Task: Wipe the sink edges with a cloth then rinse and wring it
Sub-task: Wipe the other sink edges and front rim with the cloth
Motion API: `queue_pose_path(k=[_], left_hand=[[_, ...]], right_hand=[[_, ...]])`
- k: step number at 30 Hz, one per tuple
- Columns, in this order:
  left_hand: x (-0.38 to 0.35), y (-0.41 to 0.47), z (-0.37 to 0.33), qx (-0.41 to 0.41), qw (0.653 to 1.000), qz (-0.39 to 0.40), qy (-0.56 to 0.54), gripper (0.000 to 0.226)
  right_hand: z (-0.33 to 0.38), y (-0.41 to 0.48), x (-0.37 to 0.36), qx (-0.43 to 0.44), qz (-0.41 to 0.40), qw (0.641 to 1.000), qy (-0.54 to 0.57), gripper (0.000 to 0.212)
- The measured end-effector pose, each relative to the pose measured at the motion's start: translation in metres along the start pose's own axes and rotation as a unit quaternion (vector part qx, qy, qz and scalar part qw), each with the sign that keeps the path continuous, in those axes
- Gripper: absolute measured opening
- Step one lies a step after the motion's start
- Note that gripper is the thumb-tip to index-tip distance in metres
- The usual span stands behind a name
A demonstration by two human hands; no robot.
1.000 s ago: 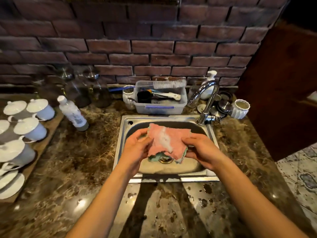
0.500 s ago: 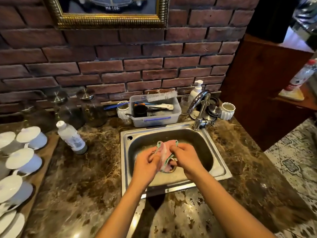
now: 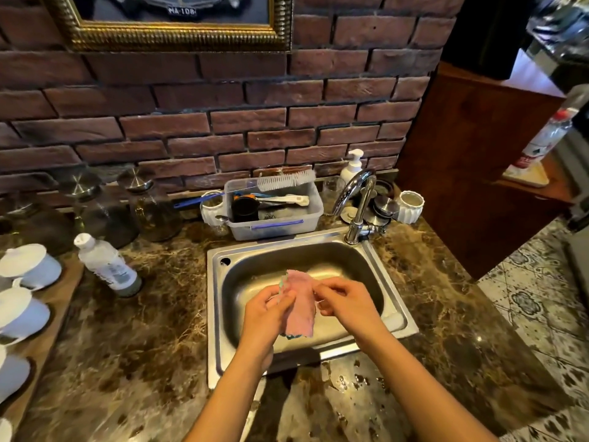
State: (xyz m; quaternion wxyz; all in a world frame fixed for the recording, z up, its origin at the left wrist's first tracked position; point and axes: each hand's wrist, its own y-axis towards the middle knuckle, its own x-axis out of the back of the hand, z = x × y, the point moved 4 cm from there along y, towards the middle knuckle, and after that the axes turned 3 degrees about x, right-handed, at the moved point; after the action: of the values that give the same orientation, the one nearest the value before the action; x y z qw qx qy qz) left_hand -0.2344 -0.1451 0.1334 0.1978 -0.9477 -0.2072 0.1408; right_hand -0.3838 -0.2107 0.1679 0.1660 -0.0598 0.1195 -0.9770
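The cloth [image 3: 299,309] hangs in a loose, narrow fold over the middle of the sink [image 3: 213,317], nearer its front edge than its back one and clear of the steel; half a second ago it was balled tight between both hands, and before that spread flat with a pale smear on it; now it has been let out again. The left hand [image 3: 266,314] has its fingers curled round the cloth's left side; the right hand [image 3: 349,303] pinches the upper right edge between thumb and fingertips, its other fingers loosely bent. No water shows at the tap [image 3: 355,199] by the sink's back right corner; so I judge one squeeze is done and the cloth is being opened, either to rinse or to wring again
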Motion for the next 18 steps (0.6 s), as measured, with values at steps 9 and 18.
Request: queue_pose_path(k=[9,18], left_hand=[[-0.073,0.012,0.018,0.019,0.998,0.005,-0.062,0.023],[-0.123,0.043,0.049,0.114,0.987,0.024,-0.110,0.048]], right_hand=[[-0.028,0.033,0.054,-0.053,0.042,0.991,0.118,0.014],[-0.060,0.089,0.100,-0.064,0.119,0.986,0.102,0.015]])
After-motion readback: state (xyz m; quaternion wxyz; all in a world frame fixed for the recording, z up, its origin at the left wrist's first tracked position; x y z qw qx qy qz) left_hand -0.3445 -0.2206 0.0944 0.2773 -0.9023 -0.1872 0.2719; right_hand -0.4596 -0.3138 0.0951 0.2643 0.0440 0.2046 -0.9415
